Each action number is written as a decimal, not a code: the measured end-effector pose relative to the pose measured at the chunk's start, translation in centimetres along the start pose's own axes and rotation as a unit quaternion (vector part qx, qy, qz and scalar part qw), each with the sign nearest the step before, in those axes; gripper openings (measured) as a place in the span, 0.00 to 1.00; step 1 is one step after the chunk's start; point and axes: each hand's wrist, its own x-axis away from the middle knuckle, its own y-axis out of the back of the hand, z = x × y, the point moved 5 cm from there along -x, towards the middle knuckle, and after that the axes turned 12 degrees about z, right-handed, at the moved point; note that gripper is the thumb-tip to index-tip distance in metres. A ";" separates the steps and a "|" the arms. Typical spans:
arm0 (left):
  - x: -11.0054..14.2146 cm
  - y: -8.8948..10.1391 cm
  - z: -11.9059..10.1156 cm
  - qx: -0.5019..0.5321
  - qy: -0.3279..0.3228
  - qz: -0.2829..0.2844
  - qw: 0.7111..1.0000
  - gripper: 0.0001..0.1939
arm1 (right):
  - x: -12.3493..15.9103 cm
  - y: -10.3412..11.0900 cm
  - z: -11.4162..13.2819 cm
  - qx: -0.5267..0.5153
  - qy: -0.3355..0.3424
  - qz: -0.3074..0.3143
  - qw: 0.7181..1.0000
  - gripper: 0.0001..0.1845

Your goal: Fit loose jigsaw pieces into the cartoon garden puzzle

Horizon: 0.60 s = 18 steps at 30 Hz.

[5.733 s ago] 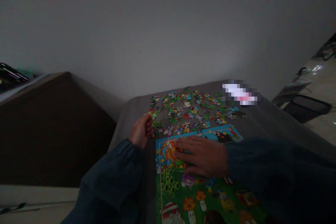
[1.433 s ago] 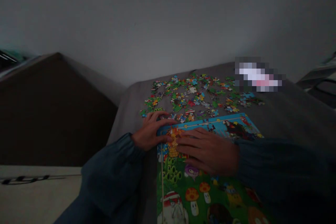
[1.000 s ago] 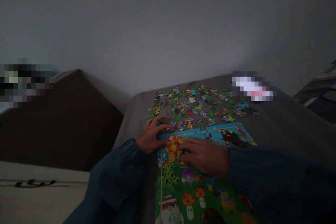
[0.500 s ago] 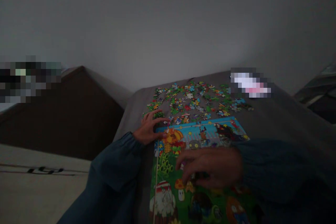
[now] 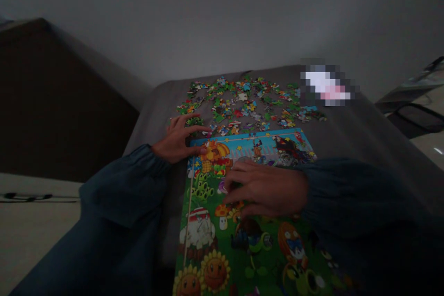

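A colourful cartoon jigsaw board (image 5: 208,189) lies on a grey cloth-covered surface, with sunflowers, mushrooms and other characters printed on green and blue. My left hand (image 5: 178,141) is open at the board's far left corner. Its thumb rests on the corner, and its fingers spread over the loose puzzle pieces (image 5: 239,97) beyond. Over the middle of the board hovers or rests my right hand (image 5: 267,187), with fingers bent downward and the thumb apart from them. I see no piece in it, though its palm side is hidden.
Past the board, the pieces are scattered towards the pale wall (image 5: 208,23). A blurred-out bright object (image 5: 326,85) lies at the far right of the grey surface (image 5: 347,138). A dark brown cabinet-like block (image 5: 62,106) stands on the left.
The view has tilted down, so more of the board's near part shows, including sunflowers. My left hand keeps its place at the corner. My right hand stays over the board, less blurred.
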 end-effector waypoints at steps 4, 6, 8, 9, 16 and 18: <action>0.1 -0.2 0.2 0.005 0.009 0.003 1.000 0.30 | -0.4 -0.5 0.4 -0.025 0.006 0.005 1.000 0.16; 0.1 -0.3 0.2 0.005 0.011 0.003 1.000 0.30 | -0.6 -0.8 0.8 -0.034 0.011 0.006 0.999 0.17; 0.1 -0.4 0.2 0.004 0.011 0.002 1.000 0.30 | -0.8 -1.1 1.2 -0.035 0.018 0.004 0.999 0.16; 0.1 -0.4 0.1 0.004 0.011 0.001 1.000 0.30 | -0.8 -1.2 1.4 -0.033 0.021 0.002 0.999 0.16; 0.0 -0.3 0.0 0.004 0.016 0.009 1.000 0.31 | -1.4 -1.8 3.2 0.021 0.048 -0.017 0.998 0.14; 0.0 -0.4 -0.1 0.002 0.016 0.010 1.000 0.31 | -1.5 -2.0 3.8 0.037 0.055 -0.025 0.998 0.14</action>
